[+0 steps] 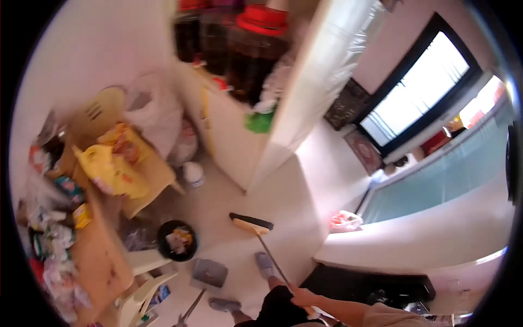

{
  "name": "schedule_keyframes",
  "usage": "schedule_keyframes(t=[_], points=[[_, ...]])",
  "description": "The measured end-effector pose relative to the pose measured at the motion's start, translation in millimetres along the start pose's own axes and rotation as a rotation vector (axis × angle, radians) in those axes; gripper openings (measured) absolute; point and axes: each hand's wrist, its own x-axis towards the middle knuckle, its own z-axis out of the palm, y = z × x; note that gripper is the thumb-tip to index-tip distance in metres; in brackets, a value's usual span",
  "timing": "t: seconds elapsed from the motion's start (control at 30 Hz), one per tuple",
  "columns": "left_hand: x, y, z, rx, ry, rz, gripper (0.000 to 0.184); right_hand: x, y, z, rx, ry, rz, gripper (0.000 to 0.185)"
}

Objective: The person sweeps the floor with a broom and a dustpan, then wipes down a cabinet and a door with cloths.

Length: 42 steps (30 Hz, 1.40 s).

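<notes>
A broom with a dark bristle head (251, 222) stands on the pale floor, its thin handle running down to my right hand (303, 296), whose fingers are wrapped round it. To the left, a grey dustpan (210, 272) lies on the floor, with its handle slanting down to the bottom edge. My left hand (181, 322) shows only as a small part at the end of that handle, closed on it. Both my feet, in grey slippers, are on the floor between the dustpan and the broom.
A black bin (178, 241) with rubbish stands left of the dustpan. Behind it are an open cardboard box (155, 180) with yellow bags and a cluttered table (103, 256). A white cabinet (234, 147) holding jars stands ahead; a counter (414, 245) runs along the right.
</notes>
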Motion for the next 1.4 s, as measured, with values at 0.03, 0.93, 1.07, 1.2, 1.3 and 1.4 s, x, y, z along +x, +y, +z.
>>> schedule_keyframes(t=[0.03,0.93,1.07,1.2,1.3,1.4], points=[[-1,3,-1,-0.003,0.003,0.013,0.049,-22,-29,-16,-0.016,-0.019,0.052,0.06],[3,25,-19,-0.07,0.139,-0.092,0.044,-40,-74,-85,-0.724,-0.062,-0.033,0.071],[-1,28,-17,-0.055,0.094,-0.133,0.043,17,-80,-58,-0.661,-0.058,0.022,0.072],[-22,34,-6,-0.046,0.068,-0.152,0.041,77,-83,-20,-0.617,-0.013,-0.065,0.079],[-35,26,7,-0.056,0.072,-0.148,0.042,68,-63,-18,-0.697,-0.096,-0.059,0.084],[-42,21,9,-0.118,0.107,-0.141,0.043,48,-18,-30,-0.904,-0.105,-0.044,0.08]])
